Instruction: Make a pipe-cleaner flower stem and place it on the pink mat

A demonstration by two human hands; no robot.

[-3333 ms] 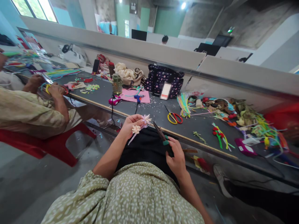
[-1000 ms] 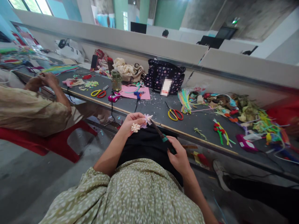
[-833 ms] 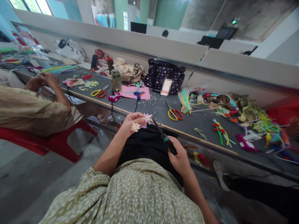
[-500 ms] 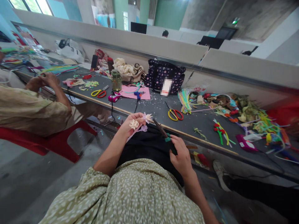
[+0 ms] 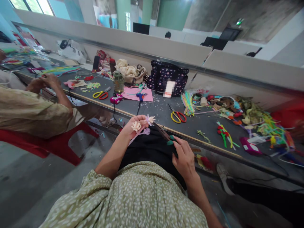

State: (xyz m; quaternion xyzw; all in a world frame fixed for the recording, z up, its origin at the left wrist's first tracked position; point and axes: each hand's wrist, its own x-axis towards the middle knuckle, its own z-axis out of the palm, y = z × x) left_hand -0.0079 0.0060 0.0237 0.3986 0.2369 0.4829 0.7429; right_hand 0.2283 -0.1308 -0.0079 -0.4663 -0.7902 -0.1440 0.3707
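I sit at a long dark table (image 5: pixel 163 115). My left hand (image 5: pixel 132 128) is raised over my lap, fingers pinched on two small pipe-cleaner flowers (image 5: pixel 142 123), one cream and one pale pink, with lilac stems hanging below. My right hand (image 5: pixel 184 158) grips the green handles of dark pliers (image 5: pixel 164 135). The tool's tip points up and left, close under the pink flower.
Yellow-and-red scissors (image 5: pixel 177 116) lie on the table ahead, a second pair (image 5: pixel 100 94) farther left. A dotted dark bag (image 5: pixel 166 81), a pink sheet (image 5: pixel 137 94), a bottle (image 5: pixel 118 82) and heaps of coloured pipe cleaners (image 5: pixel 258 122) crowd it. Another person (image 5: pixel 35 104) sits at left on a red chair.
The view has tilted down slightly since the oldest frame. My right hand has slid forward along the pliers and the tip has come nearer the pink flower. My left hand turned the flowers a little.
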